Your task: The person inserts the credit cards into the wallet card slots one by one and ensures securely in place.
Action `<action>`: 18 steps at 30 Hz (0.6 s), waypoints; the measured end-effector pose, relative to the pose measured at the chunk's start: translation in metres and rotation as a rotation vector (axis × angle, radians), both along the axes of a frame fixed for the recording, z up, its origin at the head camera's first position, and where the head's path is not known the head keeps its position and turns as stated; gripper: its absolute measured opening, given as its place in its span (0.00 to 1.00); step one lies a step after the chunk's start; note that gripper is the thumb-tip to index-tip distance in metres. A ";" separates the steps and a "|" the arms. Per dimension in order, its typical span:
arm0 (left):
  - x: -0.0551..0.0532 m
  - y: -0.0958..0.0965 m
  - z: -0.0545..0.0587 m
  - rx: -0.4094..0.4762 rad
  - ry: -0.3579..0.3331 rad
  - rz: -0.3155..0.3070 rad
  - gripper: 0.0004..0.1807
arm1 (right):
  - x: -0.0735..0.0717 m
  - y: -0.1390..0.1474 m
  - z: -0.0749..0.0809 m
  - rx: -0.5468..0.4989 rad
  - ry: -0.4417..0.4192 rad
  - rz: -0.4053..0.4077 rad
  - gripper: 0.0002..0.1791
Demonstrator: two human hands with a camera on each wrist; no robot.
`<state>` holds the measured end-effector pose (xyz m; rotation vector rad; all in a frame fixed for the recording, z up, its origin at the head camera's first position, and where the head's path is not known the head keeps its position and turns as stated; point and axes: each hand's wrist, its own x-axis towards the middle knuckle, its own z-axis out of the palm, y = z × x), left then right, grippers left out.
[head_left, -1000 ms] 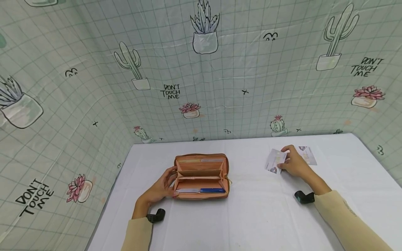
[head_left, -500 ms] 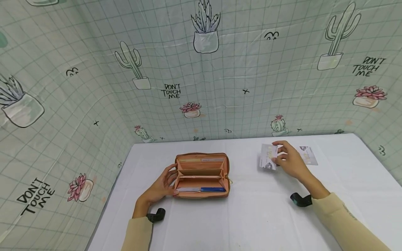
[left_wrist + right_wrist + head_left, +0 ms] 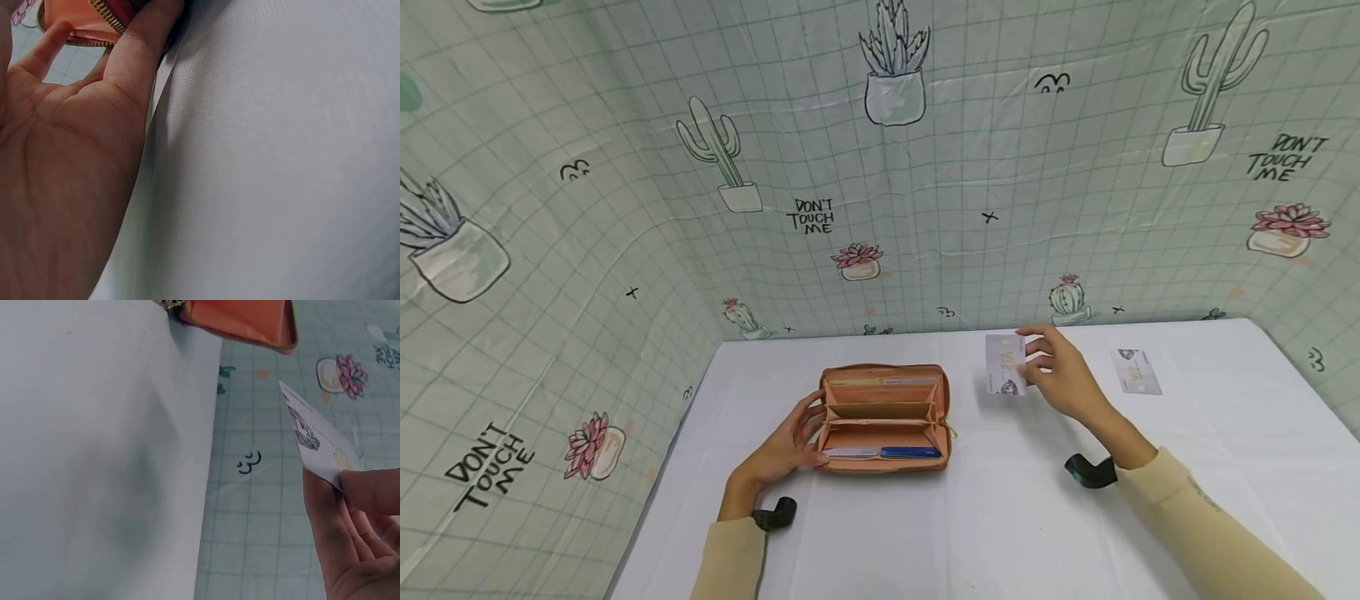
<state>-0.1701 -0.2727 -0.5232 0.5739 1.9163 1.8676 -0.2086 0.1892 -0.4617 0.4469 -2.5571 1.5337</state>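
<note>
An orange-brown zip wallet (image 3: 887, 437) lies unzipped and spread on the white table, its dividers showing. My left hand (image 3: 786, 440) holds it by the left side, thumb at the front corner and fingers higher up that edge. A blue card (image 3: 910, 452) and a white card (image 3: 851, 453) sit in its front slots. Right of the wallet, my right hand (image 3: 1066, 379) pinches a pale grey VIP card (image 3: 1005, 365) by its right edge, raised over the table. In the right wrist view, thumb and fingers grip one end of that card (image 3: 319, 437).
Another VIP card (image 3: 1137, 372) lies flat on the white tablecloth (image 3: 1000, 525) at the far right. A grid-patterned cloth (image 3: 970, 167) with cactus drawings hangs behind the table and along its left side. Black wrist cameras (image 3: 1092, 472) are strapped to both wrists.
My right hand has carried the pinched card leftward toward the wallet, lifting it and turning it more upright. The other VIP card is now fully uncovered. The left hand keeps its place on the wallet.
</note>
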 end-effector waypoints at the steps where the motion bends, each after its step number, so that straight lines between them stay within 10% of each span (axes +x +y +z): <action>1: 0.000 0.000 0.000 -0.003 -0.001 0.000 0.62 | 0.000 -0.004 0.001 -0.006 0.001 0.005 0.30; 18: -0.001 -0.001 0.002 -0.037 -0.037 0.006 0.62 | -0.009 -0.067 0.016 -0.019 0.077 0.116 0.28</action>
